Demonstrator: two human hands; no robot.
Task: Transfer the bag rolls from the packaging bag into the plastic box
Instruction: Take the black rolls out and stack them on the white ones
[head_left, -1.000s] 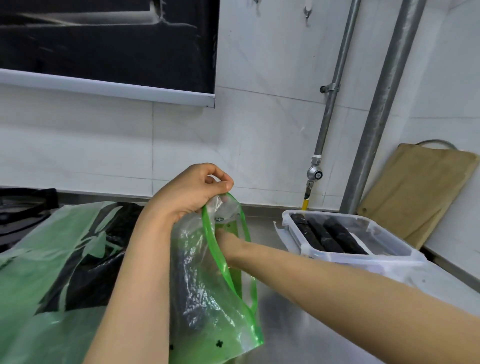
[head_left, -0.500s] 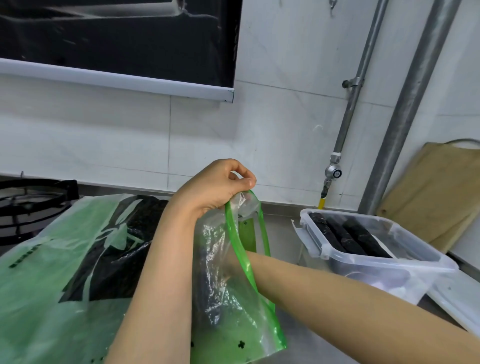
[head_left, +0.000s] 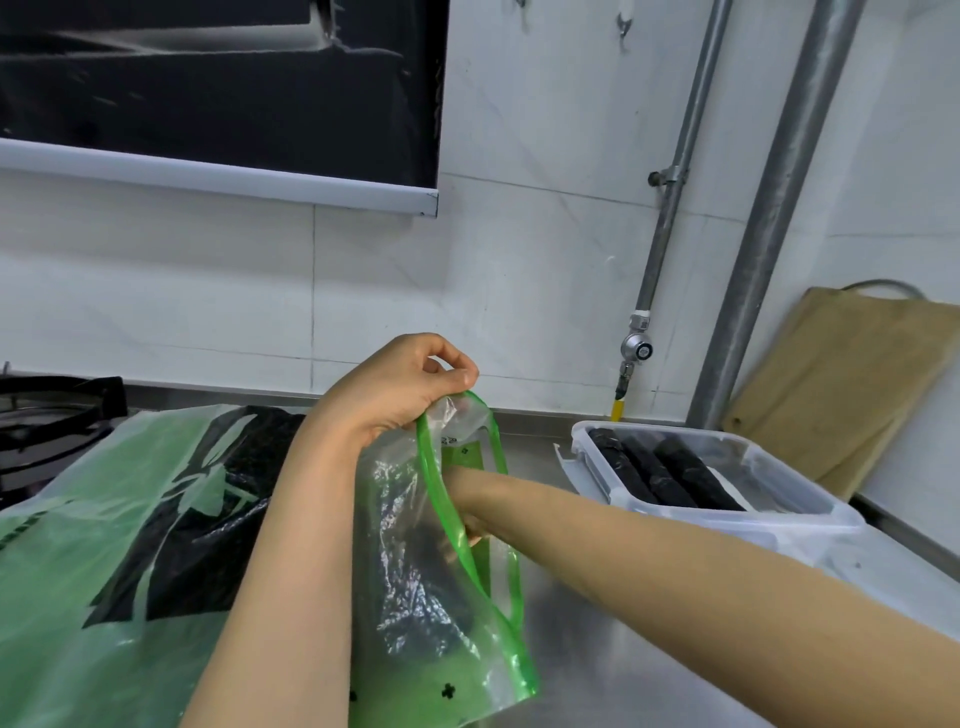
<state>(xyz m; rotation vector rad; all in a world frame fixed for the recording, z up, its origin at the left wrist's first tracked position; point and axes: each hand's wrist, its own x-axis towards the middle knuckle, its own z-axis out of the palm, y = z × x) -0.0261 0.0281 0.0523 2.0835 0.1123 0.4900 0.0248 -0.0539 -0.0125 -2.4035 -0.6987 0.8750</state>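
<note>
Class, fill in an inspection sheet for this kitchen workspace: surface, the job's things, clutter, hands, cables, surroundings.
Surface: steel counter, shiny.
Job's things: packaging bag held upright, mouth open; plastic box, lid off, holds three black bag rolls.
Clutter: large green carrier bag lying flat at the left.
Hands: left hand pinches the bag's rim; right hand reaches inside, its grip hidden.
Cables: nothing seen.
Surroundings: tiled wall, two metal pipes, wooden board leaning, stove grate.

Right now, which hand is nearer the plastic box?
Right. The right hand is inside the packaging bag, on the side facing the plastic box; the left hand pinches the bag's rim, farther away.
</note>
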